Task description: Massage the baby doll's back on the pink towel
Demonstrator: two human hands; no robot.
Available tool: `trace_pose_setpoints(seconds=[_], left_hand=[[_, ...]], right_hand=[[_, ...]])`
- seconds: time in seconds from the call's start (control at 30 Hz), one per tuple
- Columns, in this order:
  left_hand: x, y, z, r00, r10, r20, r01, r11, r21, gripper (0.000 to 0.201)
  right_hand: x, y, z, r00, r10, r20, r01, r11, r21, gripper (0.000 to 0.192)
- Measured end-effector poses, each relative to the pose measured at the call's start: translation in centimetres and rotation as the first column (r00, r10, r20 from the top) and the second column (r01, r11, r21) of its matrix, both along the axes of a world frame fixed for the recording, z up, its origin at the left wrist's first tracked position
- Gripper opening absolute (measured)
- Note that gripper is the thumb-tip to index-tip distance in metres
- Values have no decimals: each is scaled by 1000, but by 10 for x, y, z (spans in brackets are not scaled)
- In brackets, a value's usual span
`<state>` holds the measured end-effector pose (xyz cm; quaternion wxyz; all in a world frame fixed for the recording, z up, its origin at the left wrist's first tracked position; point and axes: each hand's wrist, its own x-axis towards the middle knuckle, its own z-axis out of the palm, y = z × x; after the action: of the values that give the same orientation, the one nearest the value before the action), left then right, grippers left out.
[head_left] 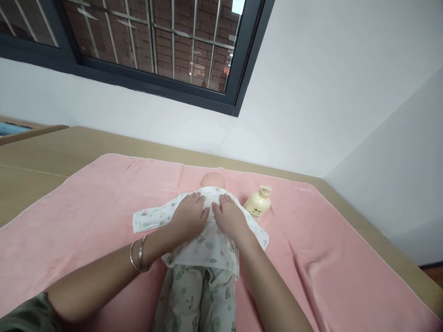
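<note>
Two hands are shown laid flat on the chest of a baby doll (pixel 204 240), which is placed on its back near the middle of a pink towel (pixel 86 216). The left hand (pixel 188 214) and the right hand (pixel 230 216) are both spread open, palms down, fingers extended toward the doll's collar, with nothing gripped; the index fingers lie just beside each other at the garment's midline. Metal bangles (pixel 140 253) are worn at the left wrist. The doll's printed white top (pixel 207 244) is seen already drawn over the torso and closed at the front, and matching printed trousers (pixel 197 299) are already on the legs. One sleeve (pixel 152 217) is spread out flat to the left. Dressing is therefore judged to be largely complete, with only smoothing or fastening of the front apparently left. The bare head (pixel 213 180) is pointed away from the viewer. A cream pump bottle (pixel 259 204) is laid tilted on the towel just beside the doll's right-hand shoulder. The towel is spread over a tan counter (pixel 34 161) set against a white wall (pixel 328 92), below a dark-framed window (pixel 166 50) with bars and brickwork beyond.
</note>
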<state>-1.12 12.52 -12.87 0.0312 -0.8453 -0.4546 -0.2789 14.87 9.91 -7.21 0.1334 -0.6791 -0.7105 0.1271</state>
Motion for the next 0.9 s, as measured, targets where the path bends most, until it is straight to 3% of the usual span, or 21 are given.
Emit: trace_pose_setpoints(seconds=[0.17,0.3,0.4,0.47,0.6,0.7,0.9], left_hand=[[4,-8,2,1000,3,29,-2,999,-45,46],[-2,19,-3,998,10,67,5,974,-225,52],[-7,34,-6,996,21,87,7,949,-314,57],[-7,31,-6,997,16,75,5,962,-272,55],[2,4,-3,1000,18,20,-17,999,-48,48],[8,-14,0,999,37,38,-39,999,37,42],[5,0,0,992,113,63,-104,986,-134,47]], right_hand=[[11,12,-6,999,11,50,-12,1000,18,59],[-20,-12,-3,977,12,213,-32,996,88,50],[-37,-29,0,969,72,235,-105,986,129,48],[-36,-28,0,981,73,181,-96,987,125,46],[-6,-2,-5,1000,-30,8,29,998,59,50],[13,16,-11,998,-8,-54,10,999,40,55],[-8,1,-9,988,-20,150,0,991,131,44]])
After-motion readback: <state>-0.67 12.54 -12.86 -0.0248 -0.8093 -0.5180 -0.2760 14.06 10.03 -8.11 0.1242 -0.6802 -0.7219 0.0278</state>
